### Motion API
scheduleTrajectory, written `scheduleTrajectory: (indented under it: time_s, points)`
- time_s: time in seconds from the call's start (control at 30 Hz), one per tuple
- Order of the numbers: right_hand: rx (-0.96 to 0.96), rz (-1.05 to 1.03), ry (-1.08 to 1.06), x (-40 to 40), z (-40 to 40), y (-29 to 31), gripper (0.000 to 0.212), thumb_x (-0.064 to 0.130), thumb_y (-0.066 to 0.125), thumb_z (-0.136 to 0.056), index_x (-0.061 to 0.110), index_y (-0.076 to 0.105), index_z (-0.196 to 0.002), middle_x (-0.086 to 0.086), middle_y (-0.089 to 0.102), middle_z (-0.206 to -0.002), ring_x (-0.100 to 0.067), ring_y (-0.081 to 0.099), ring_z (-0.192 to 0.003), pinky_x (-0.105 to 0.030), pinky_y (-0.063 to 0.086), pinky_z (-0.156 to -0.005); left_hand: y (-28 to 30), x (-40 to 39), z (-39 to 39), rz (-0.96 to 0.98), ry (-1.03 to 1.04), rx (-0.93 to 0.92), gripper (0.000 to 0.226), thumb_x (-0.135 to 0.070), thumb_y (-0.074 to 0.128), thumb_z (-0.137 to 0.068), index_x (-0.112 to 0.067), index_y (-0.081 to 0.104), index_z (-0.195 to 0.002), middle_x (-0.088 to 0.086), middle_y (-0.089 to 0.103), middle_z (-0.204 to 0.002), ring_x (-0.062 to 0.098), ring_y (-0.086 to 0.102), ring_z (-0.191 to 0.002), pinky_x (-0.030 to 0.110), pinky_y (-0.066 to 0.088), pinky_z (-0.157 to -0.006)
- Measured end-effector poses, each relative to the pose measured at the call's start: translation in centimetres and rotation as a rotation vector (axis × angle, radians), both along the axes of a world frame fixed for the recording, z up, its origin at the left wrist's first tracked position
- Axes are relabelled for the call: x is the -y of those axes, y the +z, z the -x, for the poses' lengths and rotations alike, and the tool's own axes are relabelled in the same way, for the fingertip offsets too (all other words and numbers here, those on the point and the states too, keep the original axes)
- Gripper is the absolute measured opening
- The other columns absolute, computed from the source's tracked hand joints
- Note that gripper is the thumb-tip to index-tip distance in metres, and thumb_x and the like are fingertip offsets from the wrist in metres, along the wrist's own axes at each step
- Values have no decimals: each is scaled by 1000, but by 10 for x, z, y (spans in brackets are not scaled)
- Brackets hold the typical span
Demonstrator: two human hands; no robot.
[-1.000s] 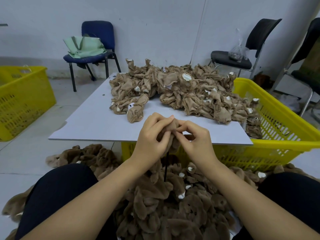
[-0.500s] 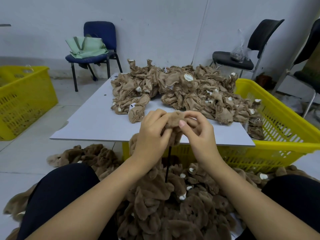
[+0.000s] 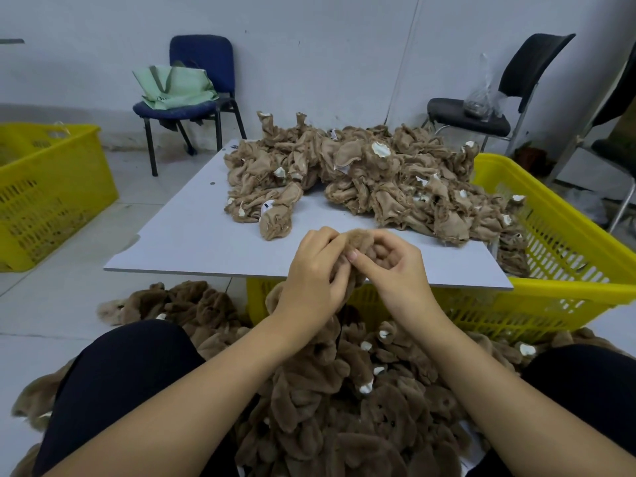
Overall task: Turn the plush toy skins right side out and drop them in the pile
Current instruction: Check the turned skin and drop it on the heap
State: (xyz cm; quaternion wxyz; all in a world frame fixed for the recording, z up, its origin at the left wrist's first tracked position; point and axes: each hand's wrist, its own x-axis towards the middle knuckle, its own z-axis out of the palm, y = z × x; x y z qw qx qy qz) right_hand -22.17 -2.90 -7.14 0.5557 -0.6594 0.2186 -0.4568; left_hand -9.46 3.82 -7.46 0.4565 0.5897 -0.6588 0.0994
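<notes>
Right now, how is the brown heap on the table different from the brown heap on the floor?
The heap on the table looks flat, thin and wrinkly, with raw cloth showing; the heap on the floor looks fluffy and furry. The table heap is paler tan; the floor heap is darker brown. The table heap lies past the hands; the floor heap lies between the person's knees. Both have little white bits showing.
</notes>
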Motion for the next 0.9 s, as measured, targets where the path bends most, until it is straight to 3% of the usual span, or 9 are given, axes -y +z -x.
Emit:
scheduleTrajectory:
  time_s: [0.13,0.23,0.33,0.4,0.5,0.67,0.73,0.77,0.9]
  points:
    - [20,24,1,0,3,0,22,-2,72,-88,10,70,-106,-8,75,-100,-24,73,-98,-33,58,-85,5,-5,0,32,-31,14,23,10,62,-85,7,66,-108,16,58,-94,28,51,-88,37,43,-77]
    - [85,22,32,2,2,5,27,-6,71,-88,13,68,-106,-6,75,-100,-22,72,-99,-28,57,-84,13,-5,-2,110,-31,61,34,14,63,-84,11,66,-118,20,64,-101,25,52,-96,30,44,-85]
    - [195,-26,81,5,0,11,29,-4,72,-85,13,67,-108,-8,74,-102,-24,71,-101,-29,57,-84,23,1,-6,201,-59,165,32,15,58,-88,14,65,-119,23,66,-104,28,55,-100,24,40,-94]
    - [241,-100,142,7,0,12,29,-2,71,-85,8,64,-111,-11,73,-101,-24,70,-98,-28,57,-80,27,5,-7,199,-83,211,30,12,55,-90,14,66,-118,24,66,-103,34,58,-97,32,45,-92]
    - [239,-211,202,12,0,8,30,0,68,-89,2,59,-117,-11,73,-96,-21,71,-91,-25,57,-73,27,10,-7,121,-123,178,36,17,59,-84,10,67,-119,23,64,-106,40,59,-96,49,49,-81]
    - [26,-168,125,18,1,-5,14,5,58,-100,-5,56,-109,-17,73,-91,-30,71,-81,-36,58,-68,23,15,-15,-56,-162,32,32,5,62,-84,5,66,-116,14,59,-104,31,55,-98,37,44,-87]
    - [-93,-106,115,16,2,-12,6,2,55,-100,3,59,-96,-4,72,-74,-16,66,-66,-25,53,-60,16,13,-21,-185,-179,-71,21,1,68,-85,5,65,-106,12,57,-100,27,54,-97,40,45,-87]
    - [-145,-69,114,15,2,-14,13,0,54,-101,7,59,-91,5,68,-65,-7,61,-57,-19,49,-56,12,12,-23,-265,-168,-107,18,-2,70,-87,5,64,-102,12,57,-100,27,55,-97,44,46,-87]
    - [-229,-18,91,10,-1,-12,27,-3,51,-100,17,59,-84,12,62,-59,-2,54,-53,-16,44,-54,7,8,-28,-536,-27,-66,31,-31,60,-97,-7,62,-116,7,61,-114,24,56,-111,47,46,-95]
